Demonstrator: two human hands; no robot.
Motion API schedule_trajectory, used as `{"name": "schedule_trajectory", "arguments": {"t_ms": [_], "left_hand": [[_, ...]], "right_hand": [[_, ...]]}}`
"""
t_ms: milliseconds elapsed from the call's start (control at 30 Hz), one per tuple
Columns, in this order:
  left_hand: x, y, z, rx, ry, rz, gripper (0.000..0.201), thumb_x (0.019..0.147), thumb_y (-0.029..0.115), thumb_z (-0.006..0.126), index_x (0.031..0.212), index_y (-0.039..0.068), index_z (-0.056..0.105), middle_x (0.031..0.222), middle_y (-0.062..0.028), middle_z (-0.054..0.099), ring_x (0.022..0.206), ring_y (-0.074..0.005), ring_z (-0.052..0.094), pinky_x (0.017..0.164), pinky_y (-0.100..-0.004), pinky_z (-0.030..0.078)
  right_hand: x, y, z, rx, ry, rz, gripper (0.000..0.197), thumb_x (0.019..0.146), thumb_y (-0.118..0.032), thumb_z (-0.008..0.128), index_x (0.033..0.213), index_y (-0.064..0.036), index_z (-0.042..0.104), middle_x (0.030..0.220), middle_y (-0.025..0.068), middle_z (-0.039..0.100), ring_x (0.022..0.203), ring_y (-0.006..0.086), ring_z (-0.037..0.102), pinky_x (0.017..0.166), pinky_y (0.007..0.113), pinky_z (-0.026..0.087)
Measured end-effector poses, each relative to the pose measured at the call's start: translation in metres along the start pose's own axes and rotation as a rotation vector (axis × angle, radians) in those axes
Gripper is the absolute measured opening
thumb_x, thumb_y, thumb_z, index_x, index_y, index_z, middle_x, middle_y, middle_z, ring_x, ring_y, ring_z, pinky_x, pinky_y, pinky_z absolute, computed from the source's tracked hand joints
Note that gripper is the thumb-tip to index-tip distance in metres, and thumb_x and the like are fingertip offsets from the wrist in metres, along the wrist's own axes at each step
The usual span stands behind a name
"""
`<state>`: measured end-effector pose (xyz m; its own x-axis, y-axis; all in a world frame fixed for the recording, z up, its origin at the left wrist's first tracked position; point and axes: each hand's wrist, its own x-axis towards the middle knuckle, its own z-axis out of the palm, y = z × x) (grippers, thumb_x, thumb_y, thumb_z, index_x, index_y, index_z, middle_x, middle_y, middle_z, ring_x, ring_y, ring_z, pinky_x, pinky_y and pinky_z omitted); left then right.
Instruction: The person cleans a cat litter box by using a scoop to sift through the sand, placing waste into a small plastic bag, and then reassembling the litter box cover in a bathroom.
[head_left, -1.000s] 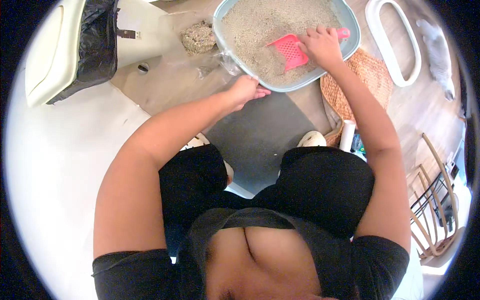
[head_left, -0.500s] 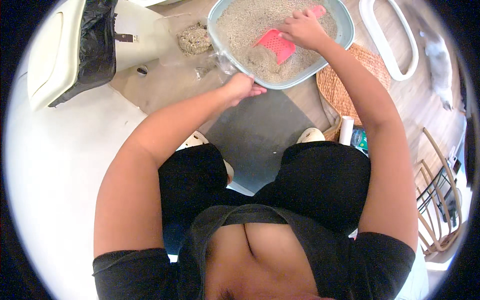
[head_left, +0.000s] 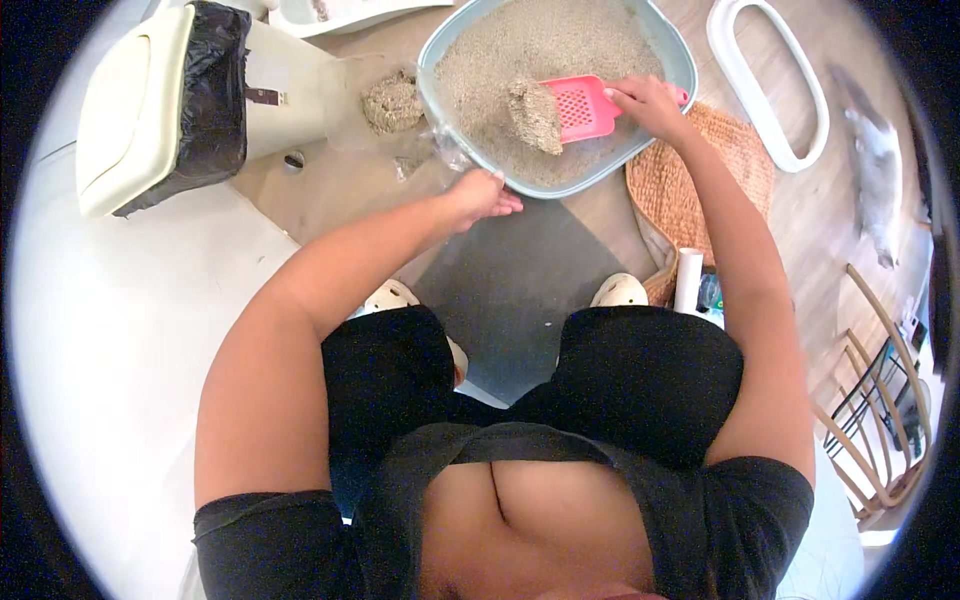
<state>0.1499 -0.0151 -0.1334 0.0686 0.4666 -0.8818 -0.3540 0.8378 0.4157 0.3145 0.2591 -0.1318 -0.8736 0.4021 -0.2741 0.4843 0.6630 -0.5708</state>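
Observation:
A pale blue litter box (head_left: 429,92) full of grey-beige litter stands ahead of me. Over it, my right hand (head_left: 650,105) is closed on the handle of a pink slotted litter scoop (head_left: 590,112). A heap of litter (head_left: 535,117) is at the scoop's front end. At the box's near left corner is my left hand (head_left: 482,198), fingers stretched out and thumb by the rim; whether it bears on the rim is hard to tell. Beside that hand lies a clear plastic bag (head_left: 450,150), with a clump of used litter (head_left: 392,103) farther left.
A cream bin (head_left: 135,110) with a black liner stands at the left. On the right are a woven mat (head_left: 700,185), a white oval frame (head_left: 812,120), a white roll (head_left: 688,280), a cat (head_left: 878,180) and a wooden chair (head_left: 890,370). A dark mat (head_left: 510,290) lies between my feet.
My right hand has moved right and nearer to me, and the scoop has turned more level, with a litter heap at its front. My left hand has shifted slightly away from the rim.

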Motion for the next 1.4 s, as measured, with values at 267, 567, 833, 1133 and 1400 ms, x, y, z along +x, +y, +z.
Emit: {"name": "schedule_trajectory", "arguments": {"t_ms": [267,567,833,1133,1400], "left_hand": [[-0.05,0.042,-0.023,0.731,-0.259,-0.013,0.031,0.096,0.025,0.043,0.097,-0.002,0.057,0.088,-0.012,0.064,0.078,-0.0179,0.064,0.069,-0.0297,0.052],[-0.175,0.121,-0.083,1.175,0.467,0.412,0.021,0.089,0.028,0.056,0.098,0.01,0.062,0.087,-0.0122,0.053,0.078,-0.0197,0.053,0.074,-0.0332,0.045],[-0.15,0.108,-0.123,1.23,0.919,0.665,0.022,0.085,0.031,0.059,0.102,0.019,0.065,0.096,-0.0168,0.042,0.102,-0.0316,0.043,0.086,-0.0368,0.041],[-0.135,0.1,-0.13,1.049,0.862,0.694,0.026,0.085,0.031,0.06,0.109,0.024,0.065,0.12,-0.0243,0.039,0.119,-0.0323,0.033,0.097,-0.0384,0.036],[-0.144,0.092,-0.137,1.048,0.836,0.665,0.03,0.086,0.032,0.058,0.115,0.026,0.062,0.128,-0.0229,0.035,0.123,-0.0328,0.031,0.102,-0.0401,0.031]], "right_hand": [[-0.007,-0.005,-0.012,0.192,0.194,0.09,0.037,0.089,-0.042,0.048,0.103,-0.0147,0.067,0.093,0.0086,0.065,0.093,0.0261,0.058,0.081,0.038,0.039],[-0.011,-0.029,-0.032,-0.032,0.237,0.126,0.036,0.089,-0.046,0.045,0.104,-0.0217,0.068,0.101,0.0042,0.065,0.098,0.0265,0.057,0.088,0.044,0.032],[-0.013,-0.037,-0.038,-0.04,0.202,0.206,0.039,0.089,-0.049,0.042,0.106,-0.0247,0.067,0.104,0.0018,0.065,0.098,0.026,0.056,0.086,0.044,0.032],[-0.023,-0.053,-0.017,-0.499,0.297,0.016,0.033,0.089,-0.045,0.044,0.1,-0.0247,0.068,0.087,0.0013,0.064,0.088,0.0255,0.057,0.078,0.043,0.035],[0.027,-0.078,-0.004,-0.717,0.211,-0.239,0.027,0.087,-0.04,0.048,0.093,-0.0233,0.068,0.089,0.0015,0.063,0.093,0.0224,0.054,0.083,0.043,0.035]]}}
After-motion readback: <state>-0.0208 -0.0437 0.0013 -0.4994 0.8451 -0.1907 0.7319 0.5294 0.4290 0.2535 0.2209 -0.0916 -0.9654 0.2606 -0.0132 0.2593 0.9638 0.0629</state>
